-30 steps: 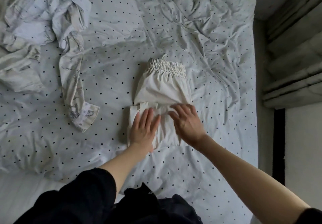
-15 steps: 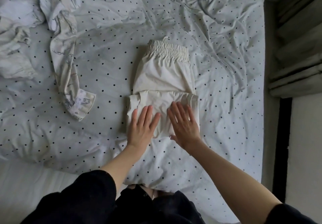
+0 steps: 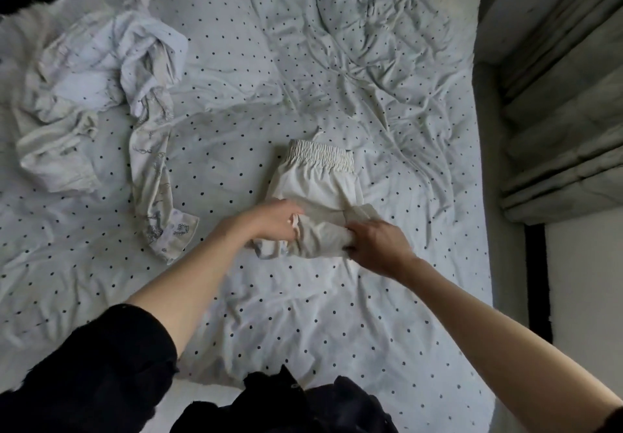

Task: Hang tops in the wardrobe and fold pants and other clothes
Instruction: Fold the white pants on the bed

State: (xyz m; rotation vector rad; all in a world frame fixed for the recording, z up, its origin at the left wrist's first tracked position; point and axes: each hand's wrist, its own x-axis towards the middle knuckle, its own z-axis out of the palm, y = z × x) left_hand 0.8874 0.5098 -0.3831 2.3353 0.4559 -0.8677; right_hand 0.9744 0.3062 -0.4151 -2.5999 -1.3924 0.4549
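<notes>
Cream pants (image 3: 315,189) with an elastic waistband lie folded on the dotted bed sheet (image 3: 236,112), waistband away from me. My left hand (image 3: 269,221) grips the left side of the near folded edge, fingers curled under the cloth. My right hand (image 3: 377,243) grips the right side of that same edge. The near fold is lifted and bunched between both hands.
A crumpled pile of pale clothes (image 3: 84,95) lies at the far left, with a printed sleeve (image 3: 158,196) trailing toward me. Dark clothing (image 3: 286,405) sits at the bed's near edge. A grey curtain (image 3: 556,112) hangs beyond the bed's right side.
Both hands were pressing flat on the near fold of the pants. Now they have slid to its two sides and curled round the cloth, raising the fold.
</notes>
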